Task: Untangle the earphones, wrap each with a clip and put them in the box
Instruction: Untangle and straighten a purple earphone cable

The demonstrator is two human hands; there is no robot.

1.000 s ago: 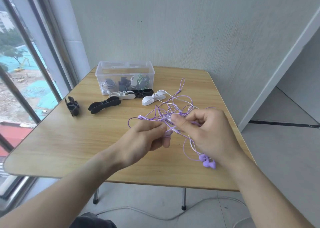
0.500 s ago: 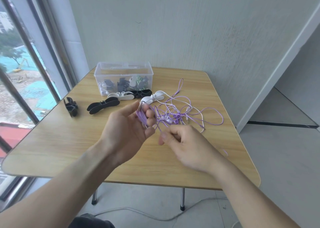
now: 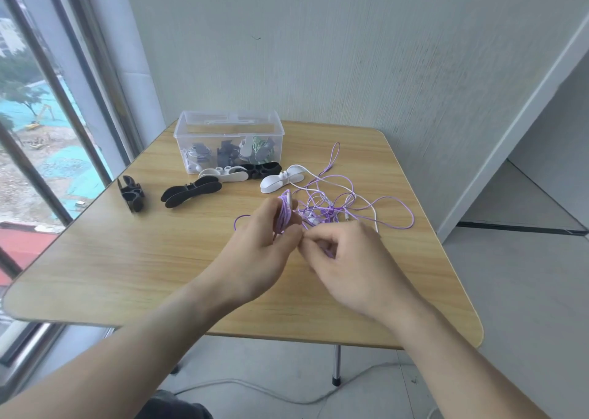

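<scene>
Coiling purple cord off the tangle
L hand (image 3: 267, 243) grips purple coil (image 3: 284, 215); R hand (image 3: 347, 259) pinches cord, feed slack w/o snagging tangle (image 3: 331, 205).

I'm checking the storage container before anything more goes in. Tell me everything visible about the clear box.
The box is a rectangular tub of clear plastic with a thickened rim and no lid on it. It stands upright at the far left of the table, close to the wall. Through its walls show several wrapped earphone bundles in grey, black, white and green. A white clip and a black clip lie against its front wall. Neither hand touches it.
</scene>
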